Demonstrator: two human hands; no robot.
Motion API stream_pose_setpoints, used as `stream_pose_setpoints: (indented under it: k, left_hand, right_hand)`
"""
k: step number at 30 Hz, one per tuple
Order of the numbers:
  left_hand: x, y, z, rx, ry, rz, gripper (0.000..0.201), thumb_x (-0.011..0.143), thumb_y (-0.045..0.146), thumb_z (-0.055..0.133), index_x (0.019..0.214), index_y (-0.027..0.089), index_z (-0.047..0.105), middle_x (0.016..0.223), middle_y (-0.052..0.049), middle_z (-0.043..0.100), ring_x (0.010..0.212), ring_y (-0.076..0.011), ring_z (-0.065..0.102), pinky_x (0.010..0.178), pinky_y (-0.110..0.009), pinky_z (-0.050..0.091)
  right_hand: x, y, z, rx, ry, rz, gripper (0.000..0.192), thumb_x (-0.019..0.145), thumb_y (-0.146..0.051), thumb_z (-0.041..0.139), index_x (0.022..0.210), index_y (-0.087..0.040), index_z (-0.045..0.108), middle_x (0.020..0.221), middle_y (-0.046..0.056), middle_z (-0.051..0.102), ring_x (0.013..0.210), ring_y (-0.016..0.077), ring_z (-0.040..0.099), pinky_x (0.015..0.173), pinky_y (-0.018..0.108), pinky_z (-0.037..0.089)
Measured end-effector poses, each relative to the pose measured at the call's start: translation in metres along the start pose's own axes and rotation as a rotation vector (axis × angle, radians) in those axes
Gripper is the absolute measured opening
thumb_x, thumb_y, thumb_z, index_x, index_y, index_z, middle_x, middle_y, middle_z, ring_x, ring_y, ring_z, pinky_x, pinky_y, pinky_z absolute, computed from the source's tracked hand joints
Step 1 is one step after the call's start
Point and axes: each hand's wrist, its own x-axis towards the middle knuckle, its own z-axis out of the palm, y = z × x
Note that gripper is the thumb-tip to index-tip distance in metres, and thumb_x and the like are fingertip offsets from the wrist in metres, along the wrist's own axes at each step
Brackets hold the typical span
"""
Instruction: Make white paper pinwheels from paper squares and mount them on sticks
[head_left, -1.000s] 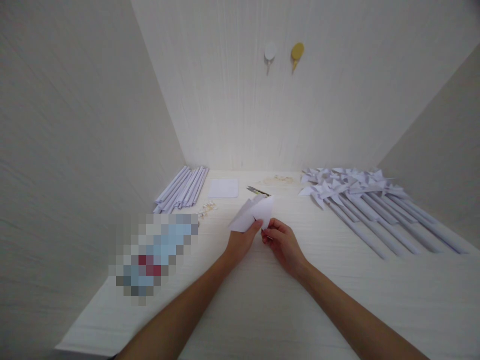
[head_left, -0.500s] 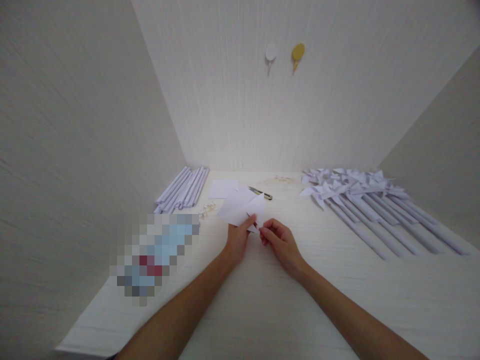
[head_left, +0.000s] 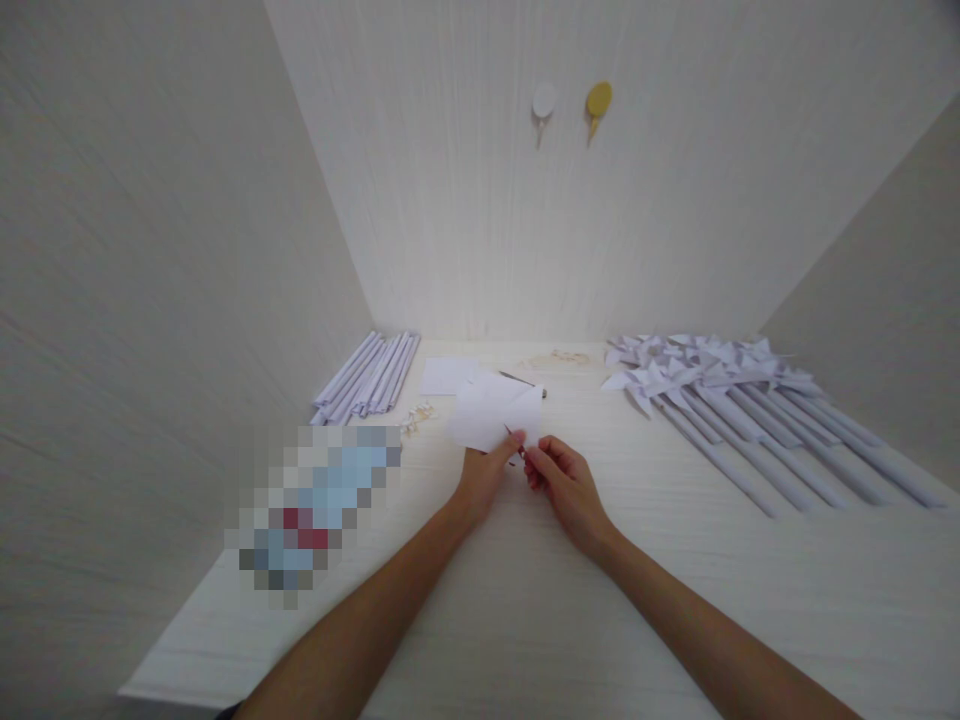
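My left hand [head_left: 484, 482] is closed on the lower edge of a square sheet of white paper [head_left: 491, 410], its thumb lying on top. A thin dark slit-like line runs in the paper beside that thumb. My right hand [head_left: 562, 490] is at the lower right corner of the sheet, thumb and fingers pinched on the paper's edge close to the left thumb. The pinched bit is small and partly hidden. Behind the sheet lies a utility knife [head_left: 543, 392], mostly covered by the paper.
White rolled paper sticks [head_left: 367, 375] are piled at the left. Several paper pinwheels on sticks [head_left: 720, 390] lie at the right. Flat paper [head_left: 442, 375] and small pale pieces [head_left: 417, 416] lie nearby. A blurred pale-blue item [head_left: 330, 500] is at left. Two hooks [head_left: 598, 100] hang on the wall.
The sheet has turned a little and shifted right, now covering more of the utility knife. Both hands have moved slightly right with it and stay close together.
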Motion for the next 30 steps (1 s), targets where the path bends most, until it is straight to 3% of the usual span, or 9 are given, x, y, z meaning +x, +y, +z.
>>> stream_pose_setpoints:
  k: [3,13,17,21,25,28,30]
  left_hand:
    - [-0.0002,-0.0014,0.0010,0.002,-0.009,-0.008,0.016,0.054,0.024,0.067,0.066,0.015,0.059,0.063,0.003,0.058,0.060,-0.0112,0.052,0.064,-0.026,0.040]
    - [0.0042,0.0067,0.0015,-0.191,0.118,-0.064,0.020,0.050,0.023,0.068,0.062,0.016,0.054,0.059,0.005,0.054,0.055,-0.0073,0.048,0.055,-0.021,0.036]
    - [0.0008,0.0052,0.0022,-0.120,0.003,-0.080,0.020,0.051,0.024,0.069,0.064,0.015,0.056,0.061,0.003,0.056,0.057,-0.0089,0.050,0.054,-0.022,0.038]
    - [-0.0036,0.0018,0.0024,0.002,-0.116,-0.090,0.017,0.055,0.026,0.067,0.065,0.015,0.059,0.062,0.000,0.058,0.057,-0.0103,0.051,0.053,-0.023,0.040]
    - [-0.0035,0.0006,0.0018,0.057,-0.197,-0.063,0.017,0.057,0.029,0.066,0.061,0.014,0.058,0.057,0.000,0.057,0.052,-0.0113,0.049,0.051,-0.025,0.040]
    - [-0.0004,0.0016,0.0009,0.077,-0.165,0.005,0.019,0.055,0.029,0.068,0.062,0.013,0.059,0.061,-0.002,0.059,0.056,-0.0125,0.052,0.055,-0.026,0.043]
    - [0.0029,0.0032,-0.0007,0.047,-0.074,0.046,0.022,0.053,0.028,0.070,0.067,0.013,0.060,0.070,-0.003,0.063,0.064,-0.0136,0.055,0.062,-0.027,0.044]
  right_hand:
    - [-0.0001,0.0007,-0.0005,-0.006,-0.009,0.000,0.018,0.068,-0.031,0.059,0.058,-0.019,0.048,0.051,-0.004,0.049,0.048,0.0084,0.042,0.047,0.023,0.030]
    - [-0.0023,-0.0013,0.0004,0.000,-0.008,0.005,0.011,0.067,-0.023,0.055,0.059,-0.019,0.050,0.053,-0.004,0.050,0.049,0.0083,0.042,0.048,0.023,0.032]
    - [-0.0017,-0.0032,0.0022,-0.067,0.041,-0.019,0.014,0.064,-0.027,0.060,0.063,-0.019,0.048,0.051,-0.006,0.047,0.048,0.0089,0.043,0.046,0.023,0.032]
    - [-0.0011,-0.0050,0.0034,-0.215,0.007,-0.037,0.013,0.063,-0.026,0.059,0.062,-0.019,0.048,0.049,-0.006,0.045,0.045,0.0094,0.041,0.044,0.024,0.032]
    - [-0.0016,-0.0062,0.0030,-0.211,-0.007,-0.051,0.010,0.063,-0.026,0.059,0.063,-0.018,0.051,0.050,-0.005,0.047,0.045,0.0096,0.042,0.044,0.024,0.033]
    - [-0.0023,-0.0070,0.0029,-0.184,0.006,-0.047,0.011,0.062,-0.025,0.060,0.066,-0.018,0.053,0.050,-0.006,0.047,0.045,0.0090,0.041,0.044,0.024,0.033]
    - [-0.0027,-0.0067,0.0032,-0.168,0.006,-0.039,0.013,0.061,-0.025,0.061,0.069,-0.018,0.054,0.051,-0.006,0.047,0.044,0.0084,0.041,0.043,0.023,0.033]
